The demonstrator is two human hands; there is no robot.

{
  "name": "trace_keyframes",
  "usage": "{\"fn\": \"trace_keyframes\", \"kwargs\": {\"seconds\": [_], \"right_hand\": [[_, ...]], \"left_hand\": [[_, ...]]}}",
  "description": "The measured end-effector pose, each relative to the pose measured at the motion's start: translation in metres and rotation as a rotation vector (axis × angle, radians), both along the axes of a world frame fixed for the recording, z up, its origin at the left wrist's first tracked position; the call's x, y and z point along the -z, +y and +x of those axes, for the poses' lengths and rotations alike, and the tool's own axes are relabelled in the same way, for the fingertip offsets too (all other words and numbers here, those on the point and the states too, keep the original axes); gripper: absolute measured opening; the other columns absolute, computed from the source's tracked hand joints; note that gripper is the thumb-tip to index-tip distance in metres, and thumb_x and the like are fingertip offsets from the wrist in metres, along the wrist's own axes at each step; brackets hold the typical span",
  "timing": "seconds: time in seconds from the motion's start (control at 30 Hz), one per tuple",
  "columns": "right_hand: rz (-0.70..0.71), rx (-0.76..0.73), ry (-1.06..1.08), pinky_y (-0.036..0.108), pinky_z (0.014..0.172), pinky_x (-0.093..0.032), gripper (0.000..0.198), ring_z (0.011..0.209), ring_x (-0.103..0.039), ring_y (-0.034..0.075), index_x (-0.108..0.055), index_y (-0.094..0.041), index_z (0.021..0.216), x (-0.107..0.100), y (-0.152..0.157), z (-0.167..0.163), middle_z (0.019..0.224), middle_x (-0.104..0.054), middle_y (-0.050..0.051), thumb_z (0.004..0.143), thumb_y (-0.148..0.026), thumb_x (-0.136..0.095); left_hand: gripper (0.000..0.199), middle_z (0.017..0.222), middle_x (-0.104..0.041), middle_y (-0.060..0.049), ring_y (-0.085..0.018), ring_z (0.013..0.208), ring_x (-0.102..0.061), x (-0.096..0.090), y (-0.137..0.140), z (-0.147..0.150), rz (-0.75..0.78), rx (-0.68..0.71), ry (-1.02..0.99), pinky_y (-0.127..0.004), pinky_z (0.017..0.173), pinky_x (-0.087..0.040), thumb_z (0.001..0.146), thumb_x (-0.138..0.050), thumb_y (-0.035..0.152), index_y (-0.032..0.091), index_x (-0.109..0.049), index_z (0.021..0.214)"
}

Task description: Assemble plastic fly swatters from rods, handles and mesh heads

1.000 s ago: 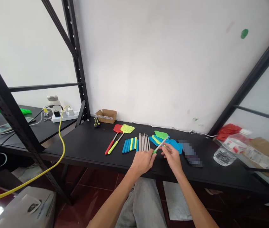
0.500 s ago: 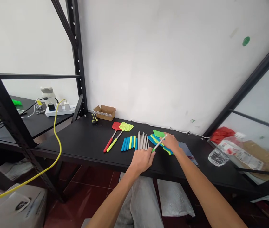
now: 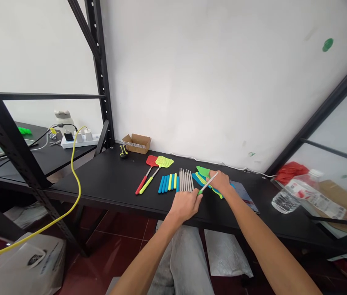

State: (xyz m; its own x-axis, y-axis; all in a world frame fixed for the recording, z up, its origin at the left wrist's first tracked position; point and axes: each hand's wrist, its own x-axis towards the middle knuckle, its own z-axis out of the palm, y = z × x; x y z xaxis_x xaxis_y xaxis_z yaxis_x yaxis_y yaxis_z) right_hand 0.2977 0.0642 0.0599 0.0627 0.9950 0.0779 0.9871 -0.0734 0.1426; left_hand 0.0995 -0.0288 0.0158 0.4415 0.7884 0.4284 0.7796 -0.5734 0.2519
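My left hand (image 3: 185, 205) is closed around the green grip of a fly swatter handle (image 3: 209, 182), whose grey rod points up and right. My right hand (image 3: 219, 181) pinches a green fly swatter head (image 3: 203, 171) above a pile of blue and yellow swatter heads (image 3: 198, 179). Beside my left hand, several grey rods (image 3: 186, 180) lie in a row. Left of them is a row of blue and yellow grips (image 3: 167, 183). Farther left lie a red fly swatter (image 3: 145, 177) and a yellow-green fly swatter (image 3: 155, 174), each with head and handle joined.
An open cardboard box (image 3: 137, 144) and a black-yellow object (image 3: 123, 152) are at the back of the black table (image 3: 106, 176). A tablet-like flat panel (image 3: 244, 196) lies right of the pile. Farther right is a plastic bottle (image 3: 299, 192). A yellow cable (image 3: 77, 176) hangs at left.
The green head has shifted slightly left and turned in my right hand. My left hand still grips the handle. The view has moved slightly.
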Motion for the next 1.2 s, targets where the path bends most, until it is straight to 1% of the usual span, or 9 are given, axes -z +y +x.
{"fn": "trace_keyframes", "kwargs": {"seconds": [0.2,0.4,0.47,0.53,0.63,0.7,0.83,1.03,1.2], "right_hand": [[-0.009,-0.050,-0.082,0.037,0.078,-0.047,0.026,0.096,-0.067,0.031,-0.066,-0.014,0.103,-0.001,-0.002,-0.007,0.102,-0.068,0.018,0.091,-0.024,-0.045],[0.120,0.083,0.078,0.037,0.079,-0.047,0.024,0.095,-0.068,0.030,-0.066,-0.015,0.098,-0.014,-0.009,0.004,0.095,-0.070,0.017,0.092,-0.021,-0.043],[0.242,0.178,0.303,0.037,0.079,-0.049,0.027,0.099,-0.068,0.031,-0.066,-0.016,0.099,-0.015,-0.014,0.011,0.098,-0.070,0.019,0.094,-0.029,-0.043],[0.372,0.240,0.719,0.035,0.077,-0.052,0.030,0.099,-0.069,0.030,-0.064,-0.017,0.100,-0.010,-0.023,0.018,0.102,-0.071,0.019,0.095,-0.037,-0.042],[0.536,0.179,1.522,0.033,0.068,-0.056,0.029,0.095,-0.071,0.026,-0.055,-0.021,0.104,0.008,-0.044,0.022,0.113,-0.071,0.014,0.094,-0.044,-0.041],[0.590,0.120,1.861,0.032,0.063,-0.057,0.026,0.099,-0.070,0.026,-0.051,-0.024,0.100,0.023,-0.060,0.022,0.119,-0.069,0.011,0.090,-0.049,-0.050],[0.630,0.127,2.082,0.030,0.061,-0.058,0.030,0.105,-0.069,0.025,-0.050,-0.026,0.095,0.045,-0.083,0.014,0.127,-0.066,0.009,0.085,-0.053,-0.058],[0.726,0.056,2.283,0.028,0.065,-0.058,0.030,0.112,-0.065,0.023,-0.052,-0.024,0.088,0.056,-0.093,0.009,0.132,-0.062,0.008,0.080,-0.047,-0.069],[0.720,0.044,2.394,0.027,0.064,-0.057,0.038,0.091,-0.071,0.021,-0.055,-0.021,0.088,0.053,-0.097,0.002,0.108,-0.073,0.008,0.074,-0.050,-0.076]], "left_hand": [[0.038,0.069,-0.064,-0.005,-0.022,0.064,-0.064,-0.002,-0.001,0.000,0.006,-0.008,0.022,-0.026,0.052,-0.028,0.102,-0.025,0.043,0.021,-0.056,0.097],[0.040,0.069,-0.064,-0.005,-0.022,0.063,-0.063,-0.002,0.000,0.000,0.015,-0.013,0.029,-0.025,0.052,-0.028,0.102,-0.024,0.044,0.021,-0.055,0.094],[0.040,0.068,-0.063,-0.005,-0.021,0.063,-0.063,-0.002,0.000,0.000,0.011,-0.010,0.026,-0.025,0.052,-0.028,0.102,-0.024,0.044,0.021,-0.055,0.095],[0.039,0.068,-0.063,-0.005,-0.020,0.062,-0.062,-0.002,0.000,0.000,-0.001,-0.005,0.018,-0.024,0.053,-0.029,0.102,-0.024,0.043,0.020,-0.056,0.096],[0.039,0.069,-0.063,-0.005,-0.019,0.062,-0.061,-0.003,-0.001,-0.001,-0.011,0.015,0.013,-0.024,0.054,-0.031,0.102,-0.026,0.043,0.020,-0.057,0.097],[0.040,0.069,-0.063,-0.005,-0.019,0.062,-0.061,-0.003,-0.001,-0.001,-0.007,0.036,0.016,-0.024,0.054,-0.031,0.102,-0.026,0.044,0.020,-0.057,0.096],[0.041,0.068,-0.062,-0.005,-0.019,0.062,-0.061,-0.005,-0.003,-0.002,0.001,0.075,0.035,-0.025,0.054,-0.030,0.102,-0.027,0.046,0.020,-0.059,0.098],[0.038,0.063,-0.061,-0.002,-0.018,0.058,-0.059,-0.006,-0.005,-0.002,0.032,0.131,0.076,-0.025,0.053,-0.028,0.100,-0.032,0.047,0.023,-0.062,0.098],[0.037,0.063,-0.061,-0.002,-0.017,0.060,-0.059,-0.008,-0.006,-0.001,0.039,0.161,0.094,-0.025,0.054,-0.028,0.098,-0.036,0.047,0.024,-0.065,0.095]]}}
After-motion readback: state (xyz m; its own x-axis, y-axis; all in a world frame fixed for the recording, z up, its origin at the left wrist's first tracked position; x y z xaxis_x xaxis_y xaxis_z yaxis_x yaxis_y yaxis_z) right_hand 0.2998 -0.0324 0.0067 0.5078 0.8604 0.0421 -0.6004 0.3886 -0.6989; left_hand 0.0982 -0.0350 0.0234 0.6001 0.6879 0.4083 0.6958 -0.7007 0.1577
